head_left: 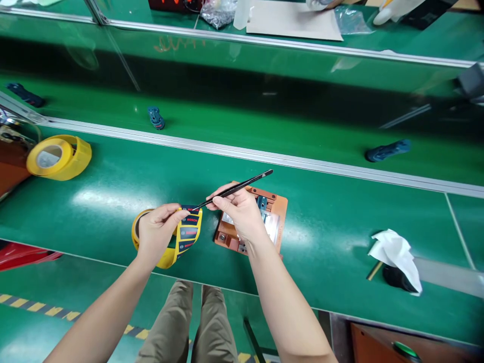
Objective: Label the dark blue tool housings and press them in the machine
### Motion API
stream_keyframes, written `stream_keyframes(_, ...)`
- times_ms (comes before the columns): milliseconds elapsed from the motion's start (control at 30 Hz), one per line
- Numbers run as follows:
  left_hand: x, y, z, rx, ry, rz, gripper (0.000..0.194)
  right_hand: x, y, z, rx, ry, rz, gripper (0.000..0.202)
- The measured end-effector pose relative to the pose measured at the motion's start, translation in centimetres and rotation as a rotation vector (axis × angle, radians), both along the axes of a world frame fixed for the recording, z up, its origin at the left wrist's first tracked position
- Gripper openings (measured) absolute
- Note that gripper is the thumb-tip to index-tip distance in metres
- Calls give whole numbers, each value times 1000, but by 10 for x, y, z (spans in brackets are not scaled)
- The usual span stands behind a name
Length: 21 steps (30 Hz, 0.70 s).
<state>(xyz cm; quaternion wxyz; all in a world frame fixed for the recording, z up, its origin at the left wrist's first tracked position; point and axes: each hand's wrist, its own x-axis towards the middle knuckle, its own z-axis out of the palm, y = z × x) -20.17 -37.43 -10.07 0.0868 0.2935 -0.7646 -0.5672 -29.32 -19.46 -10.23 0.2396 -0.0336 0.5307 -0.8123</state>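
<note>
My left hand (157, 229) pinches the loose end of a yellow roll of labels (165, 261), whose strip carries several dark blue Bosch labels (188, 233). In my right hand (240, 209) are black tweezers (242, 185), held slantwise like a pen. Their tips reach the top label beside my left fingertips; whether they grip its edge I cannot tell. Under and behind my right hand lies an orange-brown fixture (282, 201) with dark blocks and a clear plate, partly hidden by my wrist.
Another yellow roll (60, 157) stands at the left. A white cloth (395, 254) lies over a black object at the right. Beyond the metal rail (227, 148), dark blue tool bodies (156, 117) rest on a green surface. A co-worker's gloved hand (389, 11) shows at the top right.
</note>
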Motion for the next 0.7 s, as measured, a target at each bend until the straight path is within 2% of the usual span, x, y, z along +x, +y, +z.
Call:
stream_keyframes(100,-3,0,3,-132,-45,-94,33,2,3,-1,32,45,-48,27)
stream_keyframes(200,-16,0,5,-426,-139,-280,40,4,20,1,86,82,-159,26)
stream_keyframes(333,-48,7,-5,-815,-291,-473,53,4,70,0,175,133,-278,25)
stream_keyframes(433,-68,16,-16,-983,-402,-592,61,6,111,-9,281,146,-365,25)
stream_keyframes(500,-71,19,-19,-1034,-430,-629,66,7,133,-16,328,148,-402,27)
stream_keyframes(600,-65,16,-17,-1088,-390,-627,70,11,151,-28,355,169,-413,27)
stream_keyframes(700,-53,15,-12,-1141,-166,-582,67,15,157,-36,335,178,-392,24)
